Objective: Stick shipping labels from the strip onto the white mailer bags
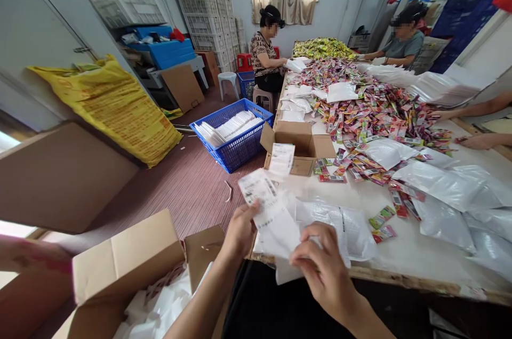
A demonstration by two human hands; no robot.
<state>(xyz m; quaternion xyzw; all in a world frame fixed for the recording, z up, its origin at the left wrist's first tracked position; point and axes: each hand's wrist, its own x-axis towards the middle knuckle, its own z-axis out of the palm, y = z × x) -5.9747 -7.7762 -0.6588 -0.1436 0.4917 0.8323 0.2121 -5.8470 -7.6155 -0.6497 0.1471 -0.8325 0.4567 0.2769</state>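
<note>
My left hand (241,227) is closed on a strip of white printed labels (276,224), thumb on top near its left edge. My right hand (323,261) pinches at the strip's lower right end, where a pale piece of paper (286,272) hangs below the table edge. The upper part of the strip is smeared by motion. Another printed label sheet (282,159) stands against the small open cardboard box (302,167). Beneath and to the right of the strip lies a filled white plastic bag (358,235) with dark print.
Colourful small packets (368,99) are heaped on the table, with filled white bags (448,184) at right. A blue basket (228,158) and an open carton (132,259) stand at left. Two co-workers (266,54) sit farther back; another person's arms (488,107) reach in at right.
</note>
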